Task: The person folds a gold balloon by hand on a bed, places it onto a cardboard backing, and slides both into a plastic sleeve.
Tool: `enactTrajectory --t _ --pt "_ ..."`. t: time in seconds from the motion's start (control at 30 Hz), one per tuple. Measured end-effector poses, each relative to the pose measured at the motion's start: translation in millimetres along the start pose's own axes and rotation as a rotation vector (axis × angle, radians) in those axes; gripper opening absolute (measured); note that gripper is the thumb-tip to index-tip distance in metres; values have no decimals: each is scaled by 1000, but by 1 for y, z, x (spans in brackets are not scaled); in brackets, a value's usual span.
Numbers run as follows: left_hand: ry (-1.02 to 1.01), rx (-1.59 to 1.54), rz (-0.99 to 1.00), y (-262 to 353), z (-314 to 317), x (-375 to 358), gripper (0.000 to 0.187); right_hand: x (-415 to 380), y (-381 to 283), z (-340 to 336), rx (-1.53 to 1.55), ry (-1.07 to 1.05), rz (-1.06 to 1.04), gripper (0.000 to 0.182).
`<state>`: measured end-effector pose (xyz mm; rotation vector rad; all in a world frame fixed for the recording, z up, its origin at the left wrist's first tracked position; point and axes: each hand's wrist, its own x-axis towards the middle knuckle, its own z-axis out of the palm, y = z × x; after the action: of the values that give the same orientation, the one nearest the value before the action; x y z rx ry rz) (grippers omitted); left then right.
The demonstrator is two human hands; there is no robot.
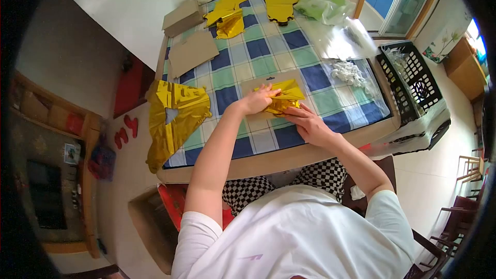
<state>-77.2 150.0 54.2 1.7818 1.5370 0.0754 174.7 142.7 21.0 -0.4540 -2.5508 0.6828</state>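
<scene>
The card (252, 83) lay flat on the plaid cloth (279, 62), towards the near edge of the table (253, 162), and the foil (290, 89), gold and crumpled, lay on top of the card. The left hand (257, 101) reached over the left part of the card, its fingers stretched across the foil. The right hand (312, 126) came in at the card's near right side, its fingertips on the near part of the foil. Both hands touched the foil, but whether either thumb pinched it against the fingers could not be told.

Left of the card, a large gold sheet (178, 119) hung partly over the table's side. Beyond the card and to its left lay a brown board (194, 54), with a brown box (183, 18) farther off. Well beyond the card, two gold cut-outs (280, 1) lay near the far edge, a pale green bag (324, 5) just beside the right one. To the card's right sat a heap of small white pieces (350, 74), and beyond that heap lay clear plastic (343, 41). Farther right of the card, past the table's side, stood a black crate (413, 85).
</scene>
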Motion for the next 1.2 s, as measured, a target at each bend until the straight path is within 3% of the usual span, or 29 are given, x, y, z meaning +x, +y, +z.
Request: enactTrajectory --t 0.37,0.67,0.87,1.07,1.2 --pt "2 -77 37 -12 5 5 63 -5 0 -13 116 -18 22 46" --pt "-5 -86 29 -8 2 3 63 -1 6 -9 -126 -67 -96 47" --pt "-3 -63 19 -9 3 3 64 17 6 4 -30 34 110 52" --pt "-9 -83 22 -9 4 5 65 27 -11 27 -513 243 250 47" --pt "-4 -72 30 -10 4 4 64 28 -10 41 -528 276 204 45"
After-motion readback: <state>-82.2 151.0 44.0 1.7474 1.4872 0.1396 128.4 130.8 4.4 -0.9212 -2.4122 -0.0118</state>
